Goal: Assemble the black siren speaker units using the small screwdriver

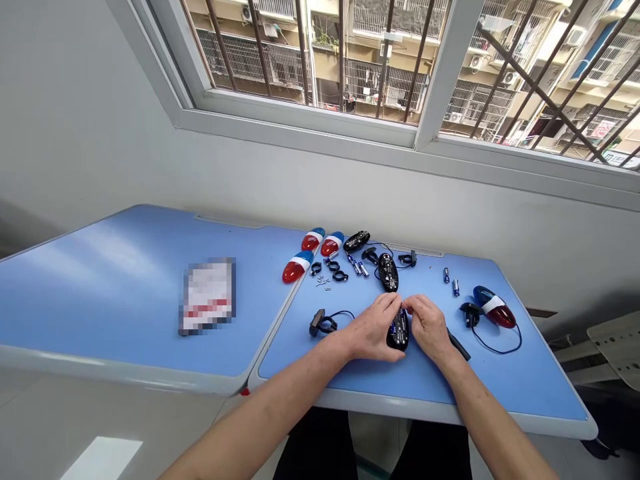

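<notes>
Over blue tabletop (537, 380), left hand (374, 329) clasps black housing (400, 335), right hand (428, 325) (curled, pinch unclear) by its top.

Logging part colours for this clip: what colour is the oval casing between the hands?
The oval casing is black, best seen in the head view.

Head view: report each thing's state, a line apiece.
Nearest black oval light base: uncovered, insides showing
Left hand: holding that base along its left side
Right hand: fingers curled, at its far end
Two black oval light bases beyond: uncovered
Three red, white and blue domed covers: off their bases
Red, white and blue domed light, right: cover on
Blue-and-silver cylindrical batteries outside the bases: loose
Small silver screws: loose, scattered
</notes>
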`<state>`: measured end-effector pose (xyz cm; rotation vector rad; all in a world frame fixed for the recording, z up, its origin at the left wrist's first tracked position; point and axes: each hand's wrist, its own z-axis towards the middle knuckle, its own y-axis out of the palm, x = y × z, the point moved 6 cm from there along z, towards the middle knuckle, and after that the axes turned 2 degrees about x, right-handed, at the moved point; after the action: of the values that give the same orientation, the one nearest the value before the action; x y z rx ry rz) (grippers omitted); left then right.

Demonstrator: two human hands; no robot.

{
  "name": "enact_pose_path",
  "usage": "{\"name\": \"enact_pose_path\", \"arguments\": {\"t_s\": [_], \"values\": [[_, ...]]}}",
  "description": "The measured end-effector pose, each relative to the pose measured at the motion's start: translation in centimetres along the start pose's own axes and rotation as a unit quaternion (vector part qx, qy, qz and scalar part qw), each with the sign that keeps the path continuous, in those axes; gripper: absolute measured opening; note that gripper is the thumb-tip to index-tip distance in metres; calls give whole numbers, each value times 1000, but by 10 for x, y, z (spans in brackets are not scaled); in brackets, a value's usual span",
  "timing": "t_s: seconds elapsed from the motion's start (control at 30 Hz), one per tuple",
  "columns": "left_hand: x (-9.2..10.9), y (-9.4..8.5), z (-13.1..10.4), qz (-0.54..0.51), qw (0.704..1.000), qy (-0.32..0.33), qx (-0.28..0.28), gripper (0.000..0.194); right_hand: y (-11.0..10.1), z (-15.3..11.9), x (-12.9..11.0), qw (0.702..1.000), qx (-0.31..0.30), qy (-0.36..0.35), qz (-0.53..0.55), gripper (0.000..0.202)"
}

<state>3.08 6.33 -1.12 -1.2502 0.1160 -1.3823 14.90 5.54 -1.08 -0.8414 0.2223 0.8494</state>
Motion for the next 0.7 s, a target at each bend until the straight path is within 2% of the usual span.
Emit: {"name": "enact_pose_path", "arguments": {"t_s": [0.23,0.7], "values": [[0,-1,-1,-7,1000,-11,-9,85,-1,2,-3,1000,2,12,7,33],[8,-5,-1,16,1000,-2,-14,80,-4,1,-9,1000,16,-9,16,32]]}}
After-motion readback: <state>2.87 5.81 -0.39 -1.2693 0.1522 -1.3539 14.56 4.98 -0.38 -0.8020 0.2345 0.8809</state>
